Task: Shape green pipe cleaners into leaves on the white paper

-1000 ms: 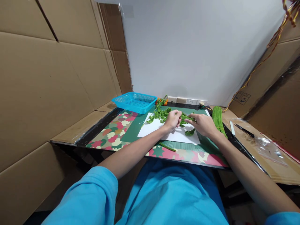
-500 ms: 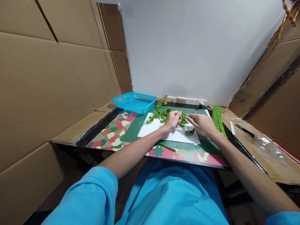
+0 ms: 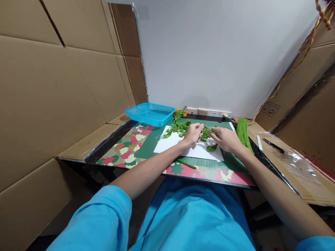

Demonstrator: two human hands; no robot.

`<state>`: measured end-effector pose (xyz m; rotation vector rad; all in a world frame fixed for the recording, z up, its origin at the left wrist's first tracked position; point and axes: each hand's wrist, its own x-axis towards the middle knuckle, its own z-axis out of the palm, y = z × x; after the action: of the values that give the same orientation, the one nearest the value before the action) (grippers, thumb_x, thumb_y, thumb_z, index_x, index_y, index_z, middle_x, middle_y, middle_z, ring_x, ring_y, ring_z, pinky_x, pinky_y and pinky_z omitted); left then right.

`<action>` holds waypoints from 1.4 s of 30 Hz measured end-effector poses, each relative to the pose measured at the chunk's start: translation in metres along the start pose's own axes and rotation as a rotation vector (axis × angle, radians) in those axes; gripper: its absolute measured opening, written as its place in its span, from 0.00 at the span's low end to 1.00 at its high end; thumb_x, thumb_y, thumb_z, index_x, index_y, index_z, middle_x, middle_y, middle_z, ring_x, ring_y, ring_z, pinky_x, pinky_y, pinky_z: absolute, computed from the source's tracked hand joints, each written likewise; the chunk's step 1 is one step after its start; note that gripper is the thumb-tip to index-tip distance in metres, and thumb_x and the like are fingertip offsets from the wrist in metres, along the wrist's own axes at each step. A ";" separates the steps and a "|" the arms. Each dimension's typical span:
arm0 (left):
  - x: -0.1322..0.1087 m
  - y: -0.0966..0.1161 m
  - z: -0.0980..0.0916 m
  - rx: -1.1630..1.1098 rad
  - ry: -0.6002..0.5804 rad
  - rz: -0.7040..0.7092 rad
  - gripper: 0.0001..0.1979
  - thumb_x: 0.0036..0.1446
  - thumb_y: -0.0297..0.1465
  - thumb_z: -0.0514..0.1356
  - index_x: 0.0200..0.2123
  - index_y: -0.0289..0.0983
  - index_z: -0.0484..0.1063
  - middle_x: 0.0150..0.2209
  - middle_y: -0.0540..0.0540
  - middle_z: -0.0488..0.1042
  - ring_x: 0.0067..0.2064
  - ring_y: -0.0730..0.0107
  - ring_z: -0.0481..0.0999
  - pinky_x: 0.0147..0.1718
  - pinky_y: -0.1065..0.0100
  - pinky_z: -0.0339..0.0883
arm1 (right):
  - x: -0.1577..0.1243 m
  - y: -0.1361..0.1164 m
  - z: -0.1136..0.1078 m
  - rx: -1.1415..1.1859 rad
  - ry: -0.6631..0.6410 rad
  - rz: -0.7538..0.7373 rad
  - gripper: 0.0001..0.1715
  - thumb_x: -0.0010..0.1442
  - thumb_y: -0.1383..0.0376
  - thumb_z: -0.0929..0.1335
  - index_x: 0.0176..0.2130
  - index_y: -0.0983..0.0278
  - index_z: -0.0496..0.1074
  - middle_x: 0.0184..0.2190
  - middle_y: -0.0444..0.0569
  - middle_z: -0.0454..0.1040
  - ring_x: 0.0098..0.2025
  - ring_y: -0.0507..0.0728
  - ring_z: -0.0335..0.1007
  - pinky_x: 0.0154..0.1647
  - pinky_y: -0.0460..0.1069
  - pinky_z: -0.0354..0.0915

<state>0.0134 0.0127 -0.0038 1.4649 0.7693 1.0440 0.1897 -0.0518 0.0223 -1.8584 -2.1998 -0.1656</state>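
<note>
Left hand (image 3: 193,134) is curled shut around one end of a green pipe cleaner (image 3: 208,131), and the right hand (image 3: 226,139) pinches the other end between thumb and fingertips. The piece lies in the short gap between the two hands, just above a white sheet (image 3: 170,144), with its long axis running across the table from left to right; which end is the tip cannot be told. A pile of bent green pieces (image 3: 179,128) lies touching the left hand on its far side, and a small green loop (image 3: 211,147) rests on the sheet by the right hand. A bundle of straight green stems (image 3: 243,132) lies right of the sheet, pointing away from the person. Printed marks on the cardboard box (image 3: 270,108) are too small to read.
</note>
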 end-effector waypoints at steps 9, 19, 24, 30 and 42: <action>0.001 0.000 0.001 0.019 0.005 0.014 0.20 0.73 0.38 0.58 0.27 0.39 0.61 0.17 0.59 0.60 0.14 0.80 0.58 0.15 0.74 0.53 | -0.001 0.002 0.002 0.020 0.011 -0.019 0.28 0.80 0.48 0.56 0.51 0.60 0.77 0.48 0.54 0.83 0.47 0.64 0.79 0.32 0.51 0.53; -0.002 0.002 0.002 0.059 -0.004 0.049 0.22 0.71 0.45 0.60 0.27 0.39 0.63 0.17 0.58 0.60 0.15 0.79 0.58 0.15 0.74 0.53 | 0.000 0.001 0.002 0.019 -0.055 -0.023 0.31 0.80 0.47 0.54 0.48 0.60 0.76 0.45 0.54 0.81 0.46 0.64 0.79 0.32 0.51 0.52; -0.003 0.003 0.001 0.087 -0.008 0.069 0.23 0.69 0.48 0.60 0.27 0.39 0.63 0.17 0.58 0.61 0.15 0.80 0.58 0.15 0.74 0.53 | 0.000 0.001 0.002 0.026 -0.055 -0.025 0.31 0.80 0.47 0.54 0.46 0.60 0.76 0.44 0.54 0.81 0.45 0.63 0.79 0.32 0.51 0.52; -0.003 0.003 0.002 0.107 0.002 0.072 0.23 0.69 0.47 0.60 0.27 0.39 0.63 0.17 0.58 0.61 0.15 0.80 0.58 0.16 0.74 0.53 | 0.000 0.000 0.001 0.029 -0.047 -0.023 0.30 0.80 0.47 0.55 0.47 0.60 0.76 0.44 0.54 0.82 0.45 0.64 0.79 0.32 0.51 0.52; -0.003 0.004 0.002 0.143 0.025 0.081 0.21 0.69 0.44 0.59 0.27 0.40 0.62 0.17 0.58 0.61 0.14 0.78 0.58 0.17 0.72 0.53 | -0.001 0.001 0.002 0.026 -0.034 -0.051 0.27 0.80 0.48 0.57 0.49 0.60 0.76 0.46 0.54 0.83 0.48 0.65 0.80 0.34 0.50 0.54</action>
<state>0.0132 0.0087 -0.0002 1.6185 0.8227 1.0887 0.1906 -0.0520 0.0201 -1.8047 -2.2625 -0.1151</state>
